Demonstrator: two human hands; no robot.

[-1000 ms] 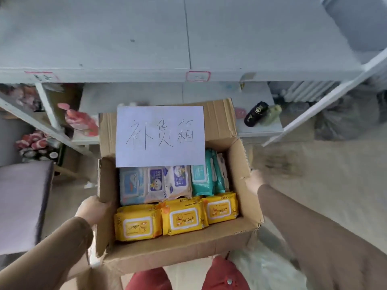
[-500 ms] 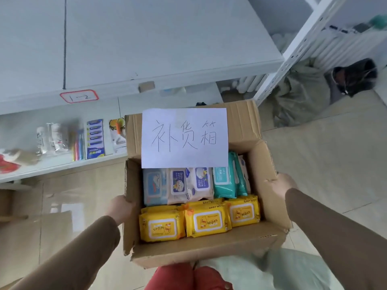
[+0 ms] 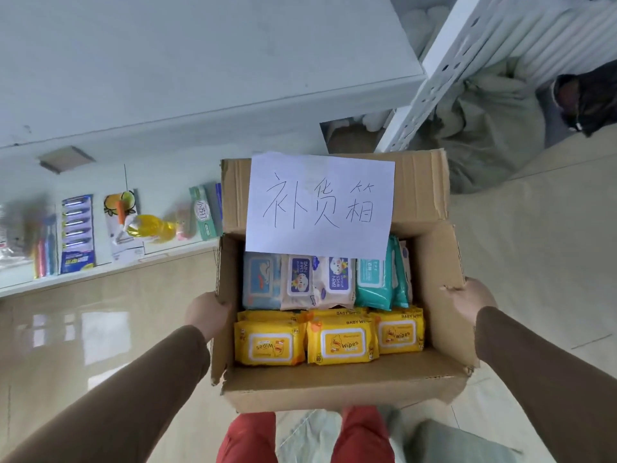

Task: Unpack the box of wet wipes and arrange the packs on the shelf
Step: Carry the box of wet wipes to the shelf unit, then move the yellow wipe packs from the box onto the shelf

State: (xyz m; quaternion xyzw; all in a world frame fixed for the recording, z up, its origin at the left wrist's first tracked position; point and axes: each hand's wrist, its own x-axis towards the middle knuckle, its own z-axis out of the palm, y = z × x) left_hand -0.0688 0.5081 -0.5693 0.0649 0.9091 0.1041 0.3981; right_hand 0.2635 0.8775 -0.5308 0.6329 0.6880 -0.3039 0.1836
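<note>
Carrying comes first: the left hand [image 3: 207, 314] and right hand [image 3: 467, 304] grip the walls of the open brown cardboard box [image 3: 337, 385] — fingers hidden outside, curl unclear — yellow wipe packs [image 3: 342, 344] inside, the pale grey shelf board [image 3: 200, 61] ahead — next, probably setting it down.

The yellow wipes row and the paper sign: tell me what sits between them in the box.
In the head view, a second row: a blue pack, two purple-labelled baby wipes packs, and teal packs, between the yellow packs and the sign.
</note>
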